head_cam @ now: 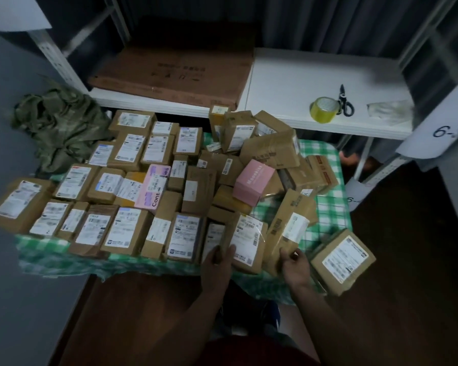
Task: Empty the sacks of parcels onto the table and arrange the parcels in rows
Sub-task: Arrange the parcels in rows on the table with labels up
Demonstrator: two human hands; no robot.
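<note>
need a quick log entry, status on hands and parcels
Left hand grips front-row parcel; right hand grips the next one. Unsorted pile remains.

The person is wearing a dark red top (pixel 249 352); both forearms are showing bare, and the left hand (pixel 217 262) and right hand (pixel 295 266) are ungloved.

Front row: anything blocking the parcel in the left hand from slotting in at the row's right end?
Yes. The left hand holds a labelled parcel at the row's end, but a long tilted box, gripped by the right hand, leans right beside it.
</note>
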